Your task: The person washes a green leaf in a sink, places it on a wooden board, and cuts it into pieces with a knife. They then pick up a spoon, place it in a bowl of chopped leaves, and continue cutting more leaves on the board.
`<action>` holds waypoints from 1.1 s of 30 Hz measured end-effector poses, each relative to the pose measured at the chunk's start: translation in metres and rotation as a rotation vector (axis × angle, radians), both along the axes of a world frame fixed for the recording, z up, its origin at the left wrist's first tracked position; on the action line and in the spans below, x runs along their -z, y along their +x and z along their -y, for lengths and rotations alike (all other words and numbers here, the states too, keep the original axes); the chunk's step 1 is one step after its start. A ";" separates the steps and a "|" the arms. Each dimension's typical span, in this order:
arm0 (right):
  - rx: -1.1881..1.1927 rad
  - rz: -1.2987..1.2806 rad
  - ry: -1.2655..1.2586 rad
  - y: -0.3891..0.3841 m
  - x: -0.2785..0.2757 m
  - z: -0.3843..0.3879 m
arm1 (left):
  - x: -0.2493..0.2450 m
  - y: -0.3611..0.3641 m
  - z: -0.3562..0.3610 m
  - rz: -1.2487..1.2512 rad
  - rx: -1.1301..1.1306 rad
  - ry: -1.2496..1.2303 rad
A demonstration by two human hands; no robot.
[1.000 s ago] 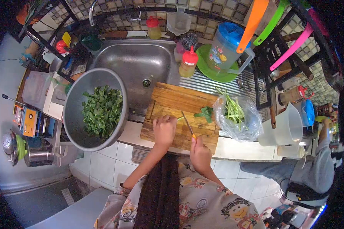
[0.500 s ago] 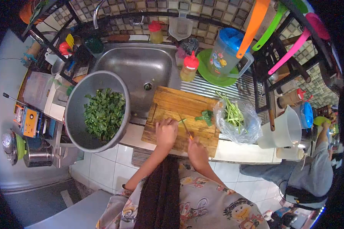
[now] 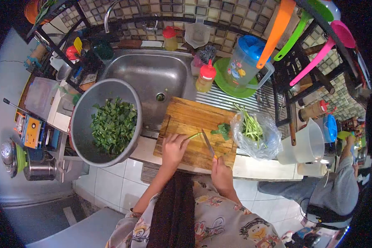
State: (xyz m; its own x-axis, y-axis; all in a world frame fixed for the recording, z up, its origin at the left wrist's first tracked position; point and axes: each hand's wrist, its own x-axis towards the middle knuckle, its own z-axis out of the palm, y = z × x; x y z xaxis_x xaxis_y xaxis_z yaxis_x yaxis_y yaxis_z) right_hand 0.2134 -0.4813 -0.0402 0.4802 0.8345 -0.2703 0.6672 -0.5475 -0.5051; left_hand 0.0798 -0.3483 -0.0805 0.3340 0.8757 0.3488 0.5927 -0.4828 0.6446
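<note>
A green stem [image 3: 194, 135] is pinched in my left hand [image 3: 174, 149], over the wooden cutting board [image 3: 186, 111]. My right hand [image 3: 222, 172] grips the orange handle of a knife [image 3: 208, 143], whose blade tip is close to the stem's free end. Right of the blade, a piece of green leaf [image 3: 222, 130] lies on the board. A clear plastic bag [image 3: 270, 142] with pale green stems [image 3: 252, 126] sits at the board's right edge. To the left, a large grey basin [image 3: 81, 136] holds chopped green leaves [image 3: 113, 126].
Behind the board is a steel sink [image 3: 149, 68]. A red-capped bottle [image 3: 205, 77] and a blue-lidded jug [image 3: 240, 68] on a green plate [image 3: 223, 66] stand behind it. Utensils hang at upper right. Another person's arm [image 3: 346, 155] shows at far right, near a white pitcher [image 3: 304, 142].
The knife has turned and moved slightly right with my right hand. My left hand has shifted a little left, and more of the stem shows beyond its fingers.
</note>
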 end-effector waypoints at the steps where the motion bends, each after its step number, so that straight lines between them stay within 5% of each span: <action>1: -0.003 -0.004 -0.003 -0.001 0.001 -0.001 | 0.002 -0.003 0.001 -0.038 0.017 0.002; 21: -0.131 0.274 -0.032 -0.023 0.022 -0.027 | 0.009 -0.002 0.004 -0.113 0.029 -0.063; 27: -0.156 0.253 0.128 -0.021 0.024 -0.035 | 0.018 0.000 0.002 -0.111 0.038 -0.087; 33: -0.127 0.165 0.020 -0.013 0.026 -0.025 | 0.019 0.002 0.006 -0.140 0.010 0.038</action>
